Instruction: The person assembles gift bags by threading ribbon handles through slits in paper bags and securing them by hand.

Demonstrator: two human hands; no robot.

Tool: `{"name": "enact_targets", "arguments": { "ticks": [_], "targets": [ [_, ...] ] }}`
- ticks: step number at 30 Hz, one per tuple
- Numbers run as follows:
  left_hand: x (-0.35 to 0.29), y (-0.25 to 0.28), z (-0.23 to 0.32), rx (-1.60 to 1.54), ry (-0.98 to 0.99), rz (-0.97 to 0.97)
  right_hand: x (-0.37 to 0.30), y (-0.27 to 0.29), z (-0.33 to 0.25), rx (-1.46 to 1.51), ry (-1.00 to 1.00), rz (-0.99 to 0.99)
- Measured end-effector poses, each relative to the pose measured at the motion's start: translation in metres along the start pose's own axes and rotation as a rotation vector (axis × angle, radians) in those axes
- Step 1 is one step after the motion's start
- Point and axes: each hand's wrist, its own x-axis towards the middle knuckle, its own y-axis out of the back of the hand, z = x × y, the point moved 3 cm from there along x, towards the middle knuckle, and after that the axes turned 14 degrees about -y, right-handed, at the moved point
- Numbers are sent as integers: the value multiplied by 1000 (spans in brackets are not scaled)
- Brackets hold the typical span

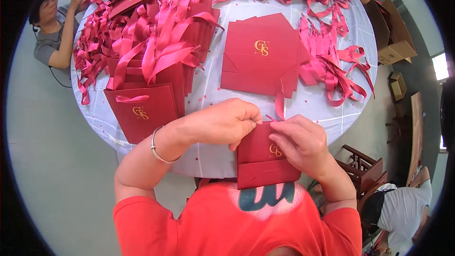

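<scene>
A dark red paper gift bag (pixel 256 170) with a gold emblem lies flat against my front at the table's near edge. The fingers of my left hand (pixel 230 121) are closed in a pinch on its top left edge. My right hand (pixel 303 142) pinches the end of a pink ribbon (pixel 280 104) at the bag's top edge, its other fingers curled over the bag's front. The ribbon rises from there toward a stack of flat red bags (pixel 260 61). My fingers partly hide the emblem and the rim where the ribbon meets the bag.
Finished-looking bags with ribbon handles (pixel 147 109) stand in a row at the left. Loose pink ribbons (pixel 332 66) lie at the right on the white-covered round table (pixel 208 161). Other people sit around it; a cardboard box (pixel 395 31) and wooden stool (pixel 362 166) are at the right.
</scene>
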Motion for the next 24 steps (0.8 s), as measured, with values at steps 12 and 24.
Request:
{"name": "enact_targets", "arguments": {
  "ticks": [12, 24],
  "targets": [
    [2, -2, -7, -350, 37, 16, 1, 0, 12, 218, -314, -13],
    [3, -6, 2, -146, 21, 108, -5, 14, -7, 238, -74, 96]
  ]
}}
